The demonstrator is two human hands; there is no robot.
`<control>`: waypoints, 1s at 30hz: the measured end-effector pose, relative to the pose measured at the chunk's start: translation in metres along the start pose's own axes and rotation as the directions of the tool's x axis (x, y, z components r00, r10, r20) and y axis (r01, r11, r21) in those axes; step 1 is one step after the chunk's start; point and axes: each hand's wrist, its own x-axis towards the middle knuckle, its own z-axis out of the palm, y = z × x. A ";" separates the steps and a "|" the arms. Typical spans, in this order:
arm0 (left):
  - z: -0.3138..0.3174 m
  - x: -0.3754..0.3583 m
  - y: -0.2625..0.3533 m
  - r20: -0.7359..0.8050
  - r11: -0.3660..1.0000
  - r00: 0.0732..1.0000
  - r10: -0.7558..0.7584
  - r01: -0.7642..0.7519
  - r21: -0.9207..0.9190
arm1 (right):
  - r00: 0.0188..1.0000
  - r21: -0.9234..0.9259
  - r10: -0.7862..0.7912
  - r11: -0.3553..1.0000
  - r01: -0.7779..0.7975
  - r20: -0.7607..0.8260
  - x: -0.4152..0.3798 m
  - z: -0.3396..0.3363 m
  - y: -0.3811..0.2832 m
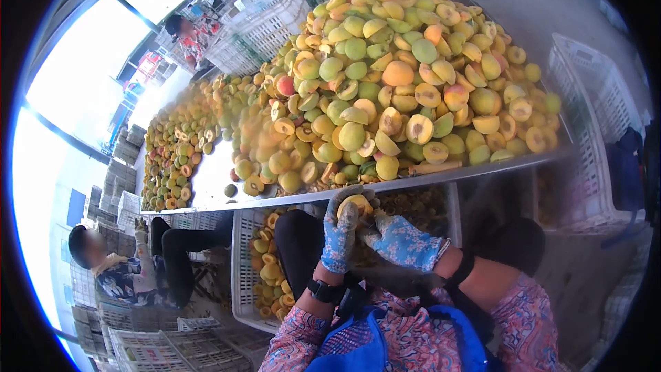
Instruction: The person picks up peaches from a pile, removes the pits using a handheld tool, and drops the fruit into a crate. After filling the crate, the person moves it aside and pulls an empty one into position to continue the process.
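Observation:
My left hand point(341, 229), in a blue flowered glove with a dark, dirty palm, is closed round a halved yellow fruit point(355, 207) just below the metal table's front edge. Close on its right, my right hand point(403, 240) wears a matching glove; its fingers point at the fruit and look closed, but what they hold is hidden. Above both hands, whole and halved fruits point(399, 76) are heaped on the metal table point(213, 182). Under the hands lies a crate of dark scraps point(420, 210). Left of my knee is a white crate point(244, 282) of fruit halves.
A co-worker point(131, 269) sits at the left, and another person point(193, 41) is beyond the table. White crates point(268, 24) are stacked at the back. An empty-looking white basket point(585, 131) stands at the right. My knees are under the table edge.

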 end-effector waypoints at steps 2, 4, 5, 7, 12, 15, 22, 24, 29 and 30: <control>-0.002 -0.001 -0.011 -0.051 0.996 0.997 0.057 -0.060 -0.059 | 0.998 0.156 -0.025 0.987 0.034 -0.061 0.000 0.000 0.003; 0.001 -0.001 -0.010 -0.044 0.996 0.997 0.066 -0.069 -0.061 | 0.732 0.576 0.277 0.470 -0.669 0.623 0.005 -0.024 -0.011; 0.003 -0.002 -0.010 -0.040 0.995 0.996 0.077 -0.080 -0.064 | 0.732 0.578 0.278 0.468 -0.669 0.622 0.003 -0.027 -0.014; 0.002 0.000 -0.009 -0.022 0.996 0.997 0.073 -0.074 -0.055 | 0.700 0.689 0.180 0.130 -0.713 0.691 0.002 -0.030 -0.017; -0.002 0.000 -0.008 0.009 0.995 0.998 0.058 -0.059 0.082 | 0.717 0.569 0.281 0.455 -0.684 0.638 0.001 -0.029 -0.016; -0.004 0.003 -0.012 0.055 1.000 0.998 0.028 -0.028 0.008 | 0.683 0.656 0.206 0.190 -0.730 0.700 -0.002 -0.036 -0.021; 0.002 0.008 -0.029 0.020 0.929 0.987 -0.159 0.156 -0.336 | 0.677 0.679 0.137 0.042 -0.733 0.723 -0.011 -0.036 -0.016; -0.002 0.012 -0.032 -0.026 0.776 0.943 -0.330 0.256 -0.577 | 0.691 0.691 0.161 0.065 -0.720 0.705 -0.012 -0.038 -0.013; -0.034 -0.005 0.009 -0.298 0.978 0.947 0.118 -0.059 0.199 | 0.791 0.090 0.387 0.872 -0.481 0.474 -0.009 -0.051 0.008; -0.052 -0.011 0.026 -0.277 0.977 0.946 0.168 -0.122 0.176 | 0.768 -0.233 0.477 0.879 -0.416 0.428 -0.006 -0.058 0.003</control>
